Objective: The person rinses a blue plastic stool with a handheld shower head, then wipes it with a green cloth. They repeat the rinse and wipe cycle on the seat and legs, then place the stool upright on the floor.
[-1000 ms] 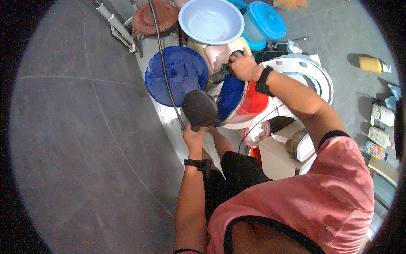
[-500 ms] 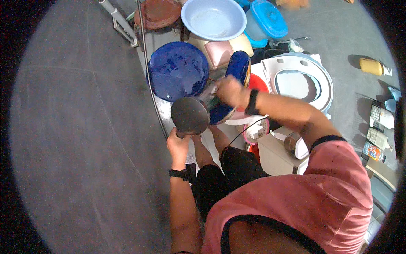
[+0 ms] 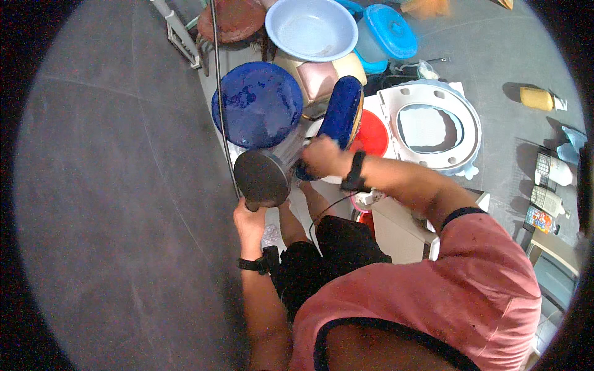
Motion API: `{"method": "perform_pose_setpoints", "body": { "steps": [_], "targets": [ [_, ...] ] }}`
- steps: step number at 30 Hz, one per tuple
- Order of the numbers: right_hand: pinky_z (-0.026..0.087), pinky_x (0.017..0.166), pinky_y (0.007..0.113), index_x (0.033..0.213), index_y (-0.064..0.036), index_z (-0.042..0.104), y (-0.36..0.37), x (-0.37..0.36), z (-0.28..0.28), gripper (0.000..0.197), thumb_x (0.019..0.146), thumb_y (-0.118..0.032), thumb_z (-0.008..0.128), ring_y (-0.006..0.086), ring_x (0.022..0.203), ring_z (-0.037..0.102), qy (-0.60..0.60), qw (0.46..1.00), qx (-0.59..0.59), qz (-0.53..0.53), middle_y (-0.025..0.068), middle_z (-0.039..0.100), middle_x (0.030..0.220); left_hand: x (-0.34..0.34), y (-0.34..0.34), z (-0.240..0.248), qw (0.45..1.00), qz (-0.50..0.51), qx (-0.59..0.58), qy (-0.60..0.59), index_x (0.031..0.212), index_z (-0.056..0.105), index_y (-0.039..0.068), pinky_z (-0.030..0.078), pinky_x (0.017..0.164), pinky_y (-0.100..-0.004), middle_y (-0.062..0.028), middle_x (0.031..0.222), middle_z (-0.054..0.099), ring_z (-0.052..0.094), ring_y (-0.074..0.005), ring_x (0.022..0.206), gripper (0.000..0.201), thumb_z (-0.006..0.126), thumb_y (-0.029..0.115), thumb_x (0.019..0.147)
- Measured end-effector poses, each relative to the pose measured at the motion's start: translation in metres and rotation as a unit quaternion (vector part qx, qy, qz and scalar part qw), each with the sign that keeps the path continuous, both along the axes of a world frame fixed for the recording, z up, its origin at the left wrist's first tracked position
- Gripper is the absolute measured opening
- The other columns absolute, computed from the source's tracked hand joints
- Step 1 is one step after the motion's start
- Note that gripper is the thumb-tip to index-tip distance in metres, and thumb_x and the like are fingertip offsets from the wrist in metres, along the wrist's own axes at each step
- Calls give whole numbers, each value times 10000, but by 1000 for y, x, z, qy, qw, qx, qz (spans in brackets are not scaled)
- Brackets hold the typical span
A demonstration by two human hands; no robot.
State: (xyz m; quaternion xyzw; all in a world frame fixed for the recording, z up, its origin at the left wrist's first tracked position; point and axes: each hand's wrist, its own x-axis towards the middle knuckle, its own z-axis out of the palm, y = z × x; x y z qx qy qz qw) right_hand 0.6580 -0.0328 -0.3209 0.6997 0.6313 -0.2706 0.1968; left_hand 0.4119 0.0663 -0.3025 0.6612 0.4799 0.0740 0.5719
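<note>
My left hand [image 3: 249,226] is wrapped round the handle of a dark, round shower head [image 3: 260,178]. A thin spray of water comes from the far side of it, beside my right hand. My right hand [image 3: 324,157] is closed, slightly blurred, over the near part of a long blue round-ended thing [image 3: 342,112] with a tan edge, which looks like a slipper. What the right fingers hold is hidden. The blue thing slants across a red basin [image 3: 371,133]. Just left of it stands a wet, blue round lid or tub [image 3: 261,105].
Behind are a pale blue basin [image 3: 312,31], a brown stool [image 3: 232,18] and a blue-lidded box [image 3: 391,32]. At the right lie a white toilet seat [image 3: 461,123] and a yellow bottle [image 3: 536,98]. A thin dark pole [image 3: 218,74] passes along the left.
My right hand has slid nearer along the blue thing, which has barely shifted. The shower head and my left hand have moved a little left and nearer to me.
</note>
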Motion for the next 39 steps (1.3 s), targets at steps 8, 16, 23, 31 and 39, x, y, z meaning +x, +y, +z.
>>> {"method": "perform_pose_setpoints", "body": {
  "steps": [8,16,23,31,39],
  "targets": [
    [503,665,460,994,-105,661,5,43,-17,272,733,-151,600,316,832,662,8,999,1,-42,131,678,854,3,2,-4,999,-29,29,32,1028,648,13,506,745,-362,-197,916,684,678,-325,860,331,728,150,738],
    [487,770,449,858,-103,720,22,174,-1,214,838,-219,541,273,934,648,-168,986,9,14,119,692,986,3,9,-3,998,-29,39,37,1008,645,9,505,755,-371,-203,915,681,673,-345,882,318,725,146,733],
    [476,778,391,899,-118,690,-6,-9,3,313,753,-395,696,237,899,658,16,996,-68,-56,69,689,879,5,13,-1,997,-46,55,35,997,640,-2,504,754,-370,-203,913,686,676,-344,888,312,731,150,739],
    [506,746,438,870,-91,708,-10,5,12,215,736,-259,688,285,841,674,33,997,-19,-62,81,695,867,2,9,2,997,-66,44,22,991,643,-20,502,748,-338,-181,888,697,686,-257,833,270,715,114,768],
    [526,633,453,805,-67,713,5,166,-15,184,813,-187,573,323,775,685,-89,978,163,-94,134,692,828,2,-2,3,997,-36,55,32,993,647,-13,496,761,-310,-127,878,711,661,-160,819,264,736,93,769]
  ]
}}
